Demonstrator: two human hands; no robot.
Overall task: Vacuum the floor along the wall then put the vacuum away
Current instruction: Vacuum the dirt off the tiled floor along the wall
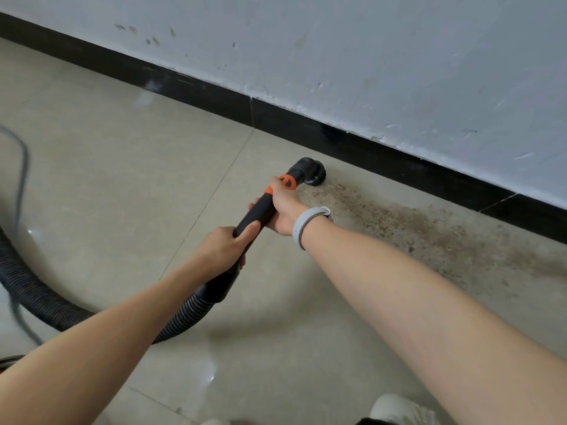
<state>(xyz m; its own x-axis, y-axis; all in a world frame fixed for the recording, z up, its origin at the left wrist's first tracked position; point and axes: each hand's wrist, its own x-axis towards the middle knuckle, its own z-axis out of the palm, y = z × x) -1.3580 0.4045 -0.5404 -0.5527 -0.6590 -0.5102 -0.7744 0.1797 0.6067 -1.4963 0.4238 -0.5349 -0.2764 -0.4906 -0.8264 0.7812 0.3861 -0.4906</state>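
A black vacuum wand [260,210] with an orange collar points toward the wall. Its round brush head [311,173] sits on the tiled floor close to the black skirting board [383,154]. My right hand [285,207] grips the wand just behind the orange collar, and a grey band is on that wrist. Lower down the same wand, my left hand [221,250] grips the black handle where the ribbed hose [43,299] joins. A patch of brown dirt [414,228] spreads over the floor to the right of the brush head, along the wall.
The hose loops away to the left and out of view. A thin grey cord [23,167] lies on the floor at the far left. A white scuffed wall [399,65] rises above the skirting. A light shoe [399,409] shows at the bottom edge.
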